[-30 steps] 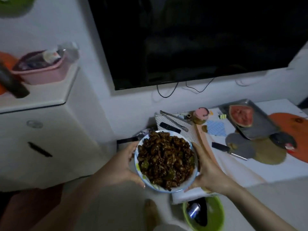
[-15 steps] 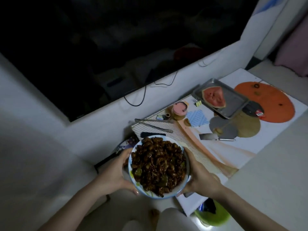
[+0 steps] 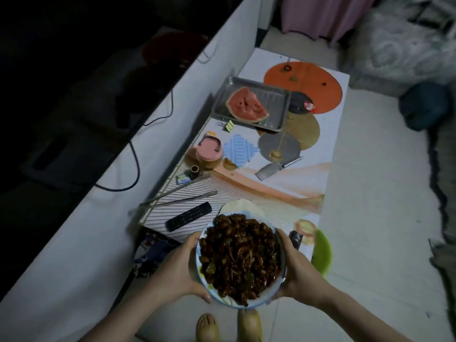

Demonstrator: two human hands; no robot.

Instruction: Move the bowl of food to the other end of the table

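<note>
A white bowl (image 3: pixel 240 259) heaped with dark brown cooked food and bits of green pepper is held in the air, over the near end of the low table (image 3: pixel 313 174). My left hand (image 3: pixel 180 270) grips its left rim and my right hand (image 3: pixel 294 267) grips its right rim. The table runs away from me along the wall, covered by a patterned cloth.
On the table: a black remote (image 3: pixel 188 216), long tongs (image 3: pixel 177 196), a pink-lidded jar (image 3: pixel 209 151), a cleaver (image 3: pixel 274 169), a metal tray (image 3: pixel 278 114) with a watermelon slice (image 3: pixel 246 104), an orange round mat (image 3: pixel 318 87). A green basin (image 3: pixel 322 250) sits on the floor at right. My feet (image 3: pixel 229 327) are below.
The view has swung to the right, so the table now runs lengthwise away from me. The bowl stays held in both hands at the near end.
</note>
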